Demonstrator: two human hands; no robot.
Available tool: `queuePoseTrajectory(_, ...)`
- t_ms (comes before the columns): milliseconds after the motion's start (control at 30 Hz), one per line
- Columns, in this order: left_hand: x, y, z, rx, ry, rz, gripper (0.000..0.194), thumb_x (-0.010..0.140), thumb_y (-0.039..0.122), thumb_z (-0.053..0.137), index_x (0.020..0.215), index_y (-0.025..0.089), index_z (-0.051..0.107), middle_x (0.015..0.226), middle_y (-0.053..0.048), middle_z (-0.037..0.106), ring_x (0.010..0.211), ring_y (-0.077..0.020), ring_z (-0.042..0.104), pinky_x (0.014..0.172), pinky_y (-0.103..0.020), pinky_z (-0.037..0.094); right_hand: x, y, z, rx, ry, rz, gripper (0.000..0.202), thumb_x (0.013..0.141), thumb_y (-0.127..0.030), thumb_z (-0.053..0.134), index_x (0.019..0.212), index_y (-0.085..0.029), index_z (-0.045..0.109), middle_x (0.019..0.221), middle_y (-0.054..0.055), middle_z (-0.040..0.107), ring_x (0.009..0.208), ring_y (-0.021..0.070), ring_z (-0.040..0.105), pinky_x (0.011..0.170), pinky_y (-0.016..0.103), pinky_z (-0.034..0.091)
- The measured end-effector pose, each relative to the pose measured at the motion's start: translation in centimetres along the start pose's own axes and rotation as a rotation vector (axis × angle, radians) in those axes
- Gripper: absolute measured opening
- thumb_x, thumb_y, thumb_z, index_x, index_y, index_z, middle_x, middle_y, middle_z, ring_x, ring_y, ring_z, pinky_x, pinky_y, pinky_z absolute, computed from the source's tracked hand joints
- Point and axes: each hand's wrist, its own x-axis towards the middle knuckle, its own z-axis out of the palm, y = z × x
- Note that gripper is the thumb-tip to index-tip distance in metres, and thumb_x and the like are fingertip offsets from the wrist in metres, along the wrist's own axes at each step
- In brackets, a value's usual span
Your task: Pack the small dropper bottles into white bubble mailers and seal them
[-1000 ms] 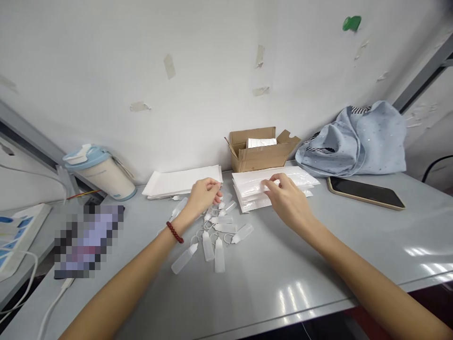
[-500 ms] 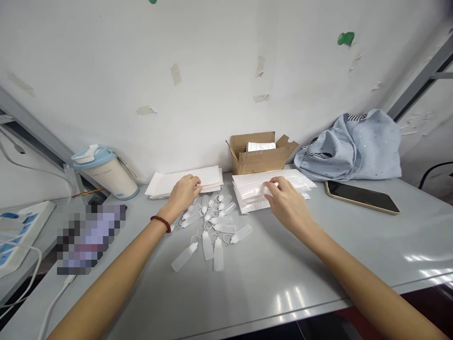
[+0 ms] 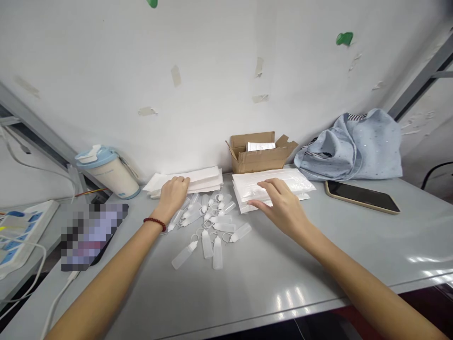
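My left hand (image 3: 174, 192), with a dark red bead bracelet at its wrist, is closed over the front edge of a stack of white folded papers (image 3: 205, 174). Its fingers curl onto the top sheet; the thumb is hidden. My right hand (image 3: 281, 203) hovers over the front of a pile of white packets in clear plastic (image 3: 247, 182), thumb and fingers apart and nothing between them. Between the hands lie several small translucent dropper bottles (image 3: 217, 252) with tethered caps, the nearest ones pointing outward.
An open cardboard box (image 3: 260, 163) stands behind the packets. To its right are a light blue cloth bag (image 3: 371, 146) and a phone (image 3: 363, 197). At the left are a tumbler (image 3: 111, 174), a pixelated item (image 3: 92, 238) with a white cable, and a power strip (image 3: 24, 236).
My left hand has slid left along the papers, and the top sheet has shifted slightly left with it. My right hand's thumb and fingers have spread apart from a pinch over the packets.
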Motion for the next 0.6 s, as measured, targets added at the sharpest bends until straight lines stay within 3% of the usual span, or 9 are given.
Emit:
queuePoseTrajectory(67,-0.9,0.9,-0.8,0.006,0.048,0.0,0.03,0.087,0.008,0.037,0.1,0.013,0.063,0.092,-0.015,0.067,0.09,-0.0289,0.06,0.072,-0.037,0.044,0.1,-0.6,-0.3,0.047,0.048,-0.048,0.036,0.089,-0.044,0.054,0.11,-0.016,0.053,0.096,0.013,0.061,0.088,0.0245,0.058,0.07,0.036,0.05)
queuePoseTrajectory(167,-3.0,2.7,-2.3,-0.019,0.189,0.038,0.031,0.089,0.011,0.038,0.109,0.014,0.061,0.103,-0.013,0.067,0.096,-0.0278,0.06,0.078,-0.039,0.044,0.1,-1.8,-0.8,0.048,0.123,-0.148,0.033,0.088,-0.033,0.059,0.114,-0.014,0.052,0.104,0.015,0.061,0.094,0.0256,0.058,0.078,0.04,0.048)
queuePoseTrajectory(267,-5.2,4.4,-3.3,-0.098,0.542,0.228,0.026,0.085,0.009,0.048,0.104,0.014,0.063,0.097,-0.011,0.069,0.09,-0.0255,0.062,0.074,-0.036,0.046,-0.2,-3.0,-1.2,-0.02,0.162,-0.204,0.036,0.086,-0.014,0.058,0.121,-0.014,0.051,0.118,0.018,0.059,0.112,0.0286,0.054,0.092,0.049,0.041)
queuePoseTrajectory(333,-6.6,5.1,-3.7,-0.146,0.669,0.358,0.027,0.082,0.007,0.052,0.106,0.014,0.062,0.097,-0.012,0.07,0.09,-0.0253,0.063,0.075,-0.036,0.047,-0.4,-3.5,-1.3,-0.036,0.133,-0.239,0.037,0.086,-0.006,0.053,0.122,-0.017,0.052,0.124,0.016,0.059,0.12,0.0278,0.051,0.1,0.053,0.032)
queuePoseTrajectory(400,-7.6,5.2,-3.7,-0.21,0.679,0.408,0.029,0.081,0.006,0.055,0.108,0.015,0.061,0.099,-0.012,0.07,0.092,-0.025,0.063,0.076,-0.037,0.047,-0.6,-3.7,-1.4,-0.01,0.11,-0.297,0.037,0.088,-0.001,0.047,0.119,-0.019,0.056,0.121,0.011,0.063,0.12,0.0242,0.052,0.105,0.053,0.027)
queuePoseTrajectory(467,-8.0,4.6,-3.5,-0.285,0.612,0.353,0.026,0.084,0.013,0.056,0.109,0.016,0.061,0.101,-0.011,0.07,0.095,-0.0261,0.062,0.08,-0.04,0.046,-0.7,-3.7,-1.4,0.028,0.113,-0.33,0.035,0.089,0.0,0.044,0.116,-0.017,0.058,0.115,0.008,0.068,0.115,0.0197,0.058,0.107,0.048,0.026)
queuePoseTrajectory(533,-8.0,3.4,-3.3,-0.362,0.499,0.21,0.022,0.088,0.027,0.053,0.106,0.018,0.064,0.105,-0.01,0.07,0.102,-0.0291,0.06,0.087,-0.046,0.043,-0.7,-3.5,-1.3,0.054,0.124,-0.327,0.034,0.089,0.0,0.044,0.115,-0.016,0.06,0.112,0.008,0.069,0.11,0.0175,0.061,0.107,0.044,0.029)
queuePoseTrajectory(600,-7.6,1.8,-3.3,-0.473,0.364,0.018,0.031,0.091,0.037,0.045,0.105,0.02,0.066,0.111,-0.01,0.068,0.11,-0.0315,0.055,0.093,-0.052,0.04,-0.5,-3.3,-1.2,0.073,0.131,-0.316,0.034,0.089,0.0,0.046,0.115,-0.016,0.06,0.112,0.008,0.069,0.109,0.0178,0.062,0.106,0.042,0.032)
